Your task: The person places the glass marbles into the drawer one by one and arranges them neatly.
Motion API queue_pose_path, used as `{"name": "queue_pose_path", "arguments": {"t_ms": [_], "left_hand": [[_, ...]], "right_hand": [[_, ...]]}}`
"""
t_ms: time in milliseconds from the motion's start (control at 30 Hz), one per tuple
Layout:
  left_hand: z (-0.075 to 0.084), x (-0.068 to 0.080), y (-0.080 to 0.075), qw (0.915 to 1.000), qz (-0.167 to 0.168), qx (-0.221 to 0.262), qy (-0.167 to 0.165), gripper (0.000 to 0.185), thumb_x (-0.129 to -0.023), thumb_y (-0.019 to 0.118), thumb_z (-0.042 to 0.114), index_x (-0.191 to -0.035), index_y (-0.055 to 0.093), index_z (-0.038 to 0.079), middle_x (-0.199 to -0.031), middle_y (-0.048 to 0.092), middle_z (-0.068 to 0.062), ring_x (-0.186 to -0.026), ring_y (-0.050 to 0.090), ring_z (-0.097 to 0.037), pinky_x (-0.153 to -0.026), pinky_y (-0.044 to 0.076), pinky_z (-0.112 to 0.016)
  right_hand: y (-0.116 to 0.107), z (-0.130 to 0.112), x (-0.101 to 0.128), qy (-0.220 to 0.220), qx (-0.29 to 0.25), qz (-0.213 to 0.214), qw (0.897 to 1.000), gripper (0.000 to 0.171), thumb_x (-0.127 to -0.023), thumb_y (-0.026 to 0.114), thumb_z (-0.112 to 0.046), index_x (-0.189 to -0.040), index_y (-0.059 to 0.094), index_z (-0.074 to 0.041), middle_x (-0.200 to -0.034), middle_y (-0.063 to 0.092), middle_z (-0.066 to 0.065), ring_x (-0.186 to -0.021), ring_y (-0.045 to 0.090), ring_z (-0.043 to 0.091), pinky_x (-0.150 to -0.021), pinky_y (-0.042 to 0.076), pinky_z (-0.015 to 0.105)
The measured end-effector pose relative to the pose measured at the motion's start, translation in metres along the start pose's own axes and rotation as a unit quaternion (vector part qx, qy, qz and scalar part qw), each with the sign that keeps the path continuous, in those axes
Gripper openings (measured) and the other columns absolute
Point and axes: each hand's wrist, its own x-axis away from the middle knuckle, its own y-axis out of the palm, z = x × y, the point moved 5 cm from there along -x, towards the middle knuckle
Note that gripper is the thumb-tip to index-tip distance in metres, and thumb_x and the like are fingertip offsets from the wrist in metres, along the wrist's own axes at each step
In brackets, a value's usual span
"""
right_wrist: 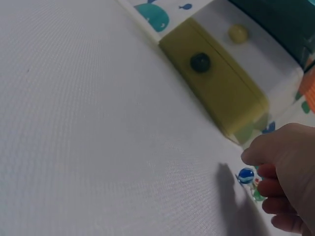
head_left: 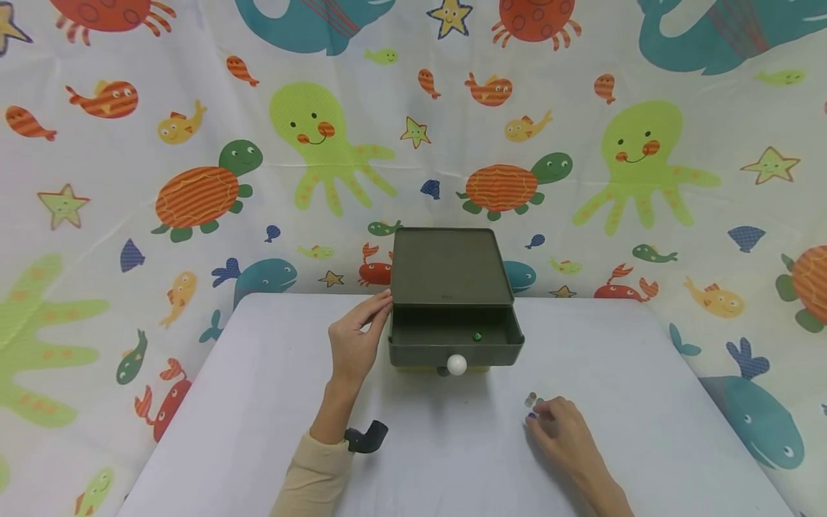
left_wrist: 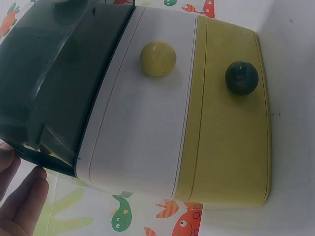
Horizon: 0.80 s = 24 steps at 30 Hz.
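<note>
A small three-drawer chest (head_left: 452, 266) stands at the back middle of the table. Its dark green top drawer (head_left: 426, 355) is pulled out, and a green marble (head_left: 477, 336) lies inside. My left hand (head_left: 355, 341) rests its fingers against the chest's left side, near the top; in the left wrist view, fingertips (left_wrist: 34, 191) show by the green drawer's edge. On the table to the right, several marbles lie together, among them a blue marble (right_wrist: 246, 175). My right hand (head_left: 565, 431) is beside them, thumb and forefinger apart. The palm side is partly hidden.
Below the green drawer are a white drawer (left_wrist: 142, 108) with a yellow knob and a yellow drawer (left_wrist: 226, 137) with a dark green knob, both closed. The white table (head_left: 271, 388) meets a sea-animal cloth (head_left: 362, 165) at the back.
</note>
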Motion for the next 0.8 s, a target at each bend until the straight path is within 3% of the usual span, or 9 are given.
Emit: {"name": "queue_pose_path", "arguments": {"t_ms": [367,800], "left_hand": [[0.0009,0.001,0.0002,1.0,0.0,-0.001,-0.003,0.019,-0.091,0.072,0.009,-0.109,0.077,0.003,-0.114,0.076,-0.01,-0.103,0.075,-0.025,-0.088,0.056,-0.011],[0.0005,0.002,0.0006,1.0,-0.001,0.006,-0.004,0.02,-0.091,0.073,0.009,-0.109,0.077,0.003,-0.115,0.076,-0.01,-0.104,0.074,-0.025,-0.089,0.057,-0.013]], "right_hand": [[0.0042,0.0031,0.0002,0.061,0.012,-0.083,0.995,0.012,-0.082,0.076,-0.01,-0.092,0.07,-0.011,-0.086,0.063,-0.006,-0.087,0.059,0.015,-0.079,0.054,0.042],[0.0081,0.0068,-0.0003,0.056,0.032,-0.085,0.994,0.016,-0.079,0.079,-0.009,-0.093,0.071,-0.008,-0.087,0.063,-0.003,-0.089,0.06,0.017,-0.082,0.056,0.044]]}}
